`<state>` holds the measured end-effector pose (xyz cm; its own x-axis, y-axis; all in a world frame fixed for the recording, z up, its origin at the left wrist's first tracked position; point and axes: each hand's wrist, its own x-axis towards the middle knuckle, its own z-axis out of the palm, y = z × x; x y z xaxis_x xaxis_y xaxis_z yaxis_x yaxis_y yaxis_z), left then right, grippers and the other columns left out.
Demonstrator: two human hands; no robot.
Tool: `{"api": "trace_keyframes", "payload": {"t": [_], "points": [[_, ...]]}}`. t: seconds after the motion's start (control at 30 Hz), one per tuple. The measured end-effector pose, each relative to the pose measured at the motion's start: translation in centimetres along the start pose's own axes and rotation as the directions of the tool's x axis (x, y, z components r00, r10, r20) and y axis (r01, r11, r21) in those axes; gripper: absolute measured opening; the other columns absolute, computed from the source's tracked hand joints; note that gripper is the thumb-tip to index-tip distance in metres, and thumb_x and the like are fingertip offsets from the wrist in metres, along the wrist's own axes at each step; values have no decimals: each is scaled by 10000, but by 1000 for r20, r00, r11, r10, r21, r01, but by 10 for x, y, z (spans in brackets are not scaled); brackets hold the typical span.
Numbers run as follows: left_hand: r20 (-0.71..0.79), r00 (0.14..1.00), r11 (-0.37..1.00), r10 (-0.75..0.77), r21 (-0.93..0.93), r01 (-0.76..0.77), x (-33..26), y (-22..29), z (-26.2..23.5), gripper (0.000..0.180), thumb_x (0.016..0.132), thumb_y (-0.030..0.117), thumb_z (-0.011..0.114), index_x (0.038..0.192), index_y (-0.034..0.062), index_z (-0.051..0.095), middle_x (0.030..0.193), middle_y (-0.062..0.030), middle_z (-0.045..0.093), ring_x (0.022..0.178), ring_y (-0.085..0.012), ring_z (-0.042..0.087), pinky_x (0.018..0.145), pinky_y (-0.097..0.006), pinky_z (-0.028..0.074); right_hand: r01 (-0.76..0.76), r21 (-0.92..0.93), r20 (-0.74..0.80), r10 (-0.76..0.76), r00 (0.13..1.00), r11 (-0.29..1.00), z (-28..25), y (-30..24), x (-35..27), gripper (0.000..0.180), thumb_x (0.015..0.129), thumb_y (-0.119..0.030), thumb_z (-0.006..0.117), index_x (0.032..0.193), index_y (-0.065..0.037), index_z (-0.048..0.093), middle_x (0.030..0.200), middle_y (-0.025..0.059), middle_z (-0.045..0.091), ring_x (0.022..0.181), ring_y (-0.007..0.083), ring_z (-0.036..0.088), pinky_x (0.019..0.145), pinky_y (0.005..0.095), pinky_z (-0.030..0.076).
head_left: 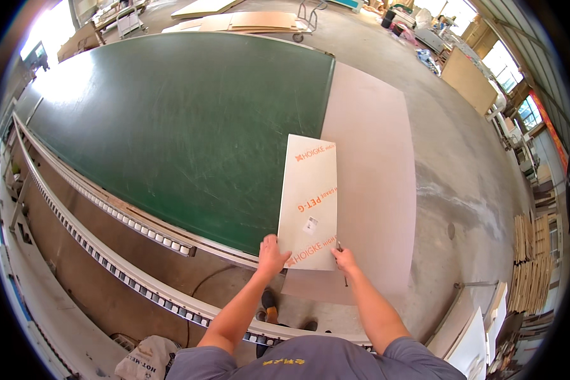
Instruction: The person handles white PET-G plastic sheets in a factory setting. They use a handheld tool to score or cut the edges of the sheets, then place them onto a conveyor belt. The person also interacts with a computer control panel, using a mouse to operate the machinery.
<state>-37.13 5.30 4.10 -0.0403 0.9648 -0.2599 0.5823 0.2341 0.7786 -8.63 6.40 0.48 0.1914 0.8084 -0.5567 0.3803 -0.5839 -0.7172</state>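
A long white panel with orange print and a small label lies across the right edge of the green-topped conveyor table. Part of it overlaps a large pale pinkish board. My left hand grips the panel's near left edge, thumb toward its face. At the near right edge is my right hand, closed round a thin dark pen-like tool whose exact kind is too small to tell. The right fingers are beside or touching the panel's edge; which of the two, I cannot tell.
A roller rail runs along my left side. Near my feet sits a pale printed sack. White boards lean at lower right, by stacked wooden strips. Beyond the table are flat sheets and a trolley.
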Motion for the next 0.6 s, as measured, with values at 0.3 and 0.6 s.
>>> {"api": "trace_keyframes", "payload": {"t": [0.3,0.6], "points": [[168,962,-123,214,-973,197,-128,41,23,663,941,236,609,1489,39,294,1501,-120,403,1370,-234,410,1132,-405,332,-312,383,323,191,927,869,-90,-2,-169,138,937,-160,634,887,-45,577,713,-3,508,519,62,399,429,244,295],[249,968,195,-32,-948,250,-221,94,61,641,839,90,577,1417,-51,338,1382,-183,495,1286,-315,495,1102,-463,388,-110,277,535,-59,843,955,-108,14,-275,265,967,-296,599,954,-32,589,666,49,613,495,87,481,454,248,399]]}}
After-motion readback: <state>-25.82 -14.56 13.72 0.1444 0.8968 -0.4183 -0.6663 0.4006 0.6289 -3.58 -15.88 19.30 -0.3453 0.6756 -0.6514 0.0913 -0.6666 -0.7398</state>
